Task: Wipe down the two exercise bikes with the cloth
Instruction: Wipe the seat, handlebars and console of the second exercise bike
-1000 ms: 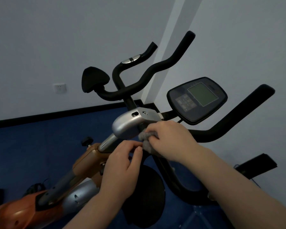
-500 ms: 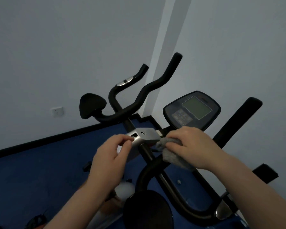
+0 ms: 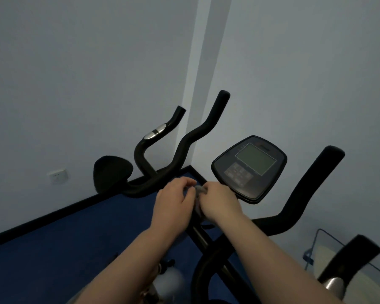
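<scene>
A small grey cloth (image 3: 199,190) shows between my two hands at the middle of the exercise bike's black handlebar (image 3: 184,145). My right hand (image 3: 219,202) grips the cloth, fingers curled over it. My left hand (image 3: 173,200) meets it from the left and pinches the cloth's edge with curled fingers. Both hands hide the silver clamp and the stem top. The bike's black console (image 3: 249,168) with a grey screen sits just right of my hands. A black post (image 3: 203,240) runs down below them.
A right handlebar arm (image 3: 312,183) rises at the right. A black elbow pad (image 3: 111,172) sits at the left. Blue floor (image 3: 53,249), grey walls, and a wall socket (image 3: 58,175) lie behind. A wire frame (image 3: 320,244) stands at bottom right.
My view has tilted up, so the bike sits lower in frame. My left hand left the silver clamp and joined the right hand at the cloth, which is now bunched between them.
</scene>
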